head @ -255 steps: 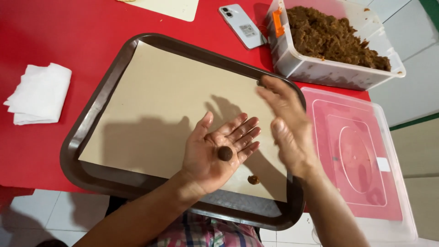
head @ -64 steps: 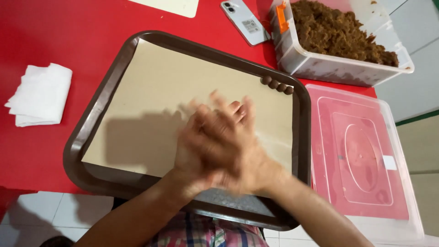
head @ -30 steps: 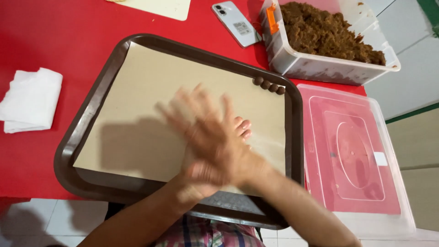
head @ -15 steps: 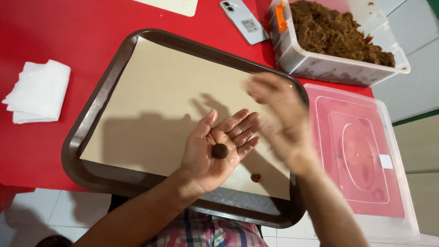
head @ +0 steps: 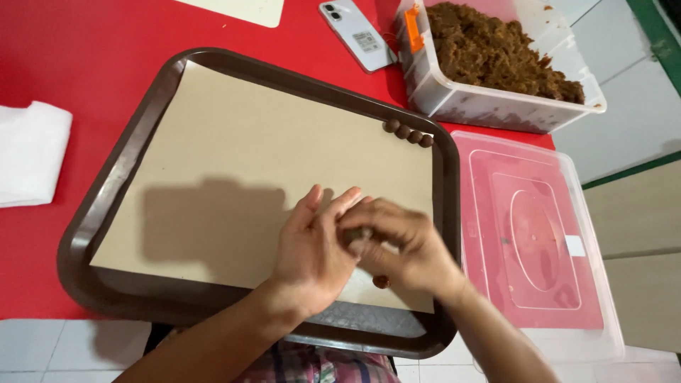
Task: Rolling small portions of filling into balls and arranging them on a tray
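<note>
brown dough ball (head: 358, 235) that sat bare on the open left hand (head: 312, 252) half a second ago is now pinched by the right hand (head: 404, 245) fingertips, just above the brown tray (head: 106, 213). left palm is still open, holding nothing. so rolling looks done. four finished balls (head: 407, 132) sit at the tray's far corner, one crumb (head: 381, 281) near its front edge.

White smartphone (head: 357, 34) at twelve o'clock, folded white cloth (head: 30, 152) at nine o'clock, clear container lid (head: 533, 234) at three o'clock, on red table (head: 92, 42).
</note>
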